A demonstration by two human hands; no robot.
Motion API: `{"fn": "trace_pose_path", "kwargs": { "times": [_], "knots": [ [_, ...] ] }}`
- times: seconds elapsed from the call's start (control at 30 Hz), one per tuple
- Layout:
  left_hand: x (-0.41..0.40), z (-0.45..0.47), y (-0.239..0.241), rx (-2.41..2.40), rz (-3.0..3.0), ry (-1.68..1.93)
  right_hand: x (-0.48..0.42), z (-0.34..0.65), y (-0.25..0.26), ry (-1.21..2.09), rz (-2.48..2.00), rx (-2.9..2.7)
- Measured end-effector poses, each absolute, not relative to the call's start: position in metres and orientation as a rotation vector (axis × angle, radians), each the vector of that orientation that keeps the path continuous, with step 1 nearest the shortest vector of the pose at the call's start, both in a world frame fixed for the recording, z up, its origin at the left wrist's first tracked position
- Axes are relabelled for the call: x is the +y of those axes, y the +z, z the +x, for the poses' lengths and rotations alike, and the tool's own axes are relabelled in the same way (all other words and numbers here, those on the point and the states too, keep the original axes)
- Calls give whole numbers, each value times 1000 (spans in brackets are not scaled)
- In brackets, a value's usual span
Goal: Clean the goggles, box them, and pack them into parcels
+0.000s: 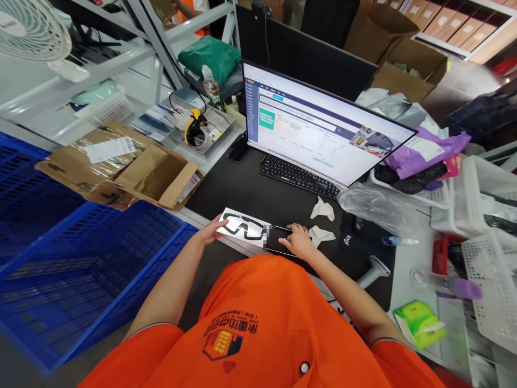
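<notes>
A long flat box (238, 229) lies near the desk's front edge. Its left part is white with a thick black outline like a pair of glasses, and its right part is a black panel (277, 237). My left hand (211, 230) grips the white end, thumb on top. On the black part is my right hand (299, 241), its fingers at the far edge and the thumb across the surface. A small blurred patch hides detail where white and black meet. Two crumpled white tissues (322, 209) sit just beyond my right hand.
Behind the box stand a keyboard (299, 175) and a lit monitor (307, 124). To the right are a mouse (358, 223), a handheld scanner (375, 271) and white baskets (490, 280). Leftward, an opened cardboard box (157, 175) sits above blue crates (89, 269).
</notes>
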State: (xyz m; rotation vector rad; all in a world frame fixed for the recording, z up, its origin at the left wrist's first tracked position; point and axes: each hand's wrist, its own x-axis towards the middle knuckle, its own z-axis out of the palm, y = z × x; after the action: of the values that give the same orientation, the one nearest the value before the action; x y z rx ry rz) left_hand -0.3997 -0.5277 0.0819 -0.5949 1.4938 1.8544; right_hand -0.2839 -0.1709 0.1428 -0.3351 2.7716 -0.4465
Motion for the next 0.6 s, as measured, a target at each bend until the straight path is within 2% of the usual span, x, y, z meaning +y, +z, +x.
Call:
{"fn": "trace_pose_path", "kwargs": {
  "times": [0.2, 0.4, 0.47, 0.53, 0.6],
  "knots": [
    [-529, -402, 81, 1498, -568, 1826, -197, -292, 114, -590, -347, 2848],
    [-504, -387, 79, 1486, -509, 1808, -186, -276, 110, -845, -269, 3072],
    [-497, -380, 78, 1496, -503, 1820, -175, -264, 108, -991, -46, 3179],
    [-494, -376, 77, 1501, -502, 1829, -162, -245, 101, -1197, 359, 3215],
    [-494, -373, 78, 1500, -498, 1825, -150, -223, 90, -1471, 814, 2985]
  ]
}}
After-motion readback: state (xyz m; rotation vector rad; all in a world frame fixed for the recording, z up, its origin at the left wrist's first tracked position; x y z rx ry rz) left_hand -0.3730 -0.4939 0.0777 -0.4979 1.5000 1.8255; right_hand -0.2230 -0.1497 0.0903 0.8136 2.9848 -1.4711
